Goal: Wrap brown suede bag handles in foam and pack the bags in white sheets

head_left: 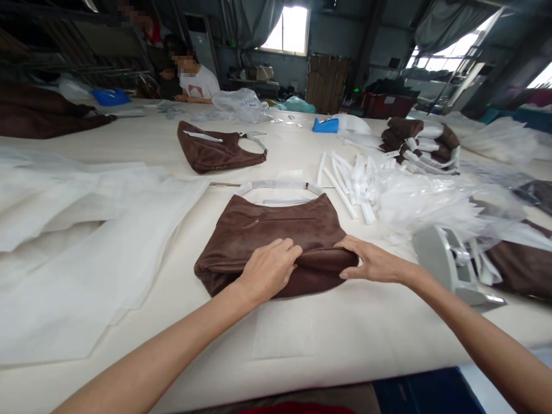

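A brown handbag (280, 230) lies on the table before me, its wrapped handle pointing away. My left hand (271, 269) is closed at the middle of the bag's near part, fingertips curled over a fold of the material. At the bag's near right corner, my right hand (373, 261) grips the edge, fingers above and thumb below. Between the two hands the brown material is creased into a fold. A zip line runs across the upper side of the bag. Under its near edge a thin white sheet (282, 333) shows on the table.
White sheets (86, 247) are piled at left. Another brown handbag (222, 149) lies beyond mine. White tubes (347, 181), clear plastic bags (431, 198) and a grey tape dispenser (448, 264) lie at right, with a bundle of brown bags (414, 144) behind. People are across the table.
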Action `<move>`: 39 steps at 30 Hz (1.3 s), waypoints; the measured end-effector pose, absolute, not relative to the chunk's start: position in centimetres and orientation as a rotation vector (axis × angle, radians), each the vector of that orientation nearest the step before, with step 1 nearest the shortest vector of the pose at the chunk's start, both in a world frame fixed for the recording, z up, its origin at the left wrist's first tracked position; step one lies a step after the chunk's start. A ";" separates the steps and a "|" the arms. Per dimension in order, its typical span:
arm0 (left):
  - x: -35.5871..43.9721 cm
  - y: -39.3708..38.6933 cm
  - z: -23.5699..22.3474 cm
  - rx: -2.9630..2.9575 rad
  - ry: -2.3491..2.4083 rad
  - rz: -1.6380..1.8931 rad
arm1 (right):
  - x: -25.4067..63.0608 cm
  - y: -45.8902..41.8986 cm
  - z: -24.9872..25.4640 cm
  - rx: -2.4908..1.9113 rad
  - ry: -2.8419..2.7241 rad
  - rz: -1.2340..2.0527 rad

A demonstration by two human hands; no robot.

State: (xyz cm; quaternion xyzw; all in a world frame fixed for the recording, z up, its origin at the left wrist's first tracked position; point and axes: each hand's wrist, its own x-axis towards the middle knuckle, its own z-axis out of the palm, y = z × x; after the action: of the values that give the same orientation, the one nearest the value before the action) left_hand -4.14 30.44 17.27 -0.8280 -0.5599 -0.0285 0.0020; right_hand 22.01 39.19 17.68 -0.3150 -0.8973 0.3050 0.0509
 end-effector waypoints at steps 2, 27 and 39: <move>-3.9 30.5 17.0 -2.576 -1.741 -0.098 | 22.4 39.4 17.8 -0.932 -2.753 0.882; -10.1 25.4 13.0 -2.281 -1.837 -0.181 | 23.3 40.4 8.5 -0.199 -2.599 -0.313; -15.7 22.4 12.5 -2.381 -1.981 -0.257 | 24.2 37.8 8.7 -0.279 -2.658 -0.190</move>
State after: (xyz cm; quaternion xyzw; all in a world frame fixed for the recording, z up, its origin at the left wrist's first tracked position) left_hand -15.70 22.42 12.48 -0.7660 -0.6372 -0.0826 0.0168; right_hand 24.19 37.79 8.73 -0.1012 -0.9656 -0.0690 0.2293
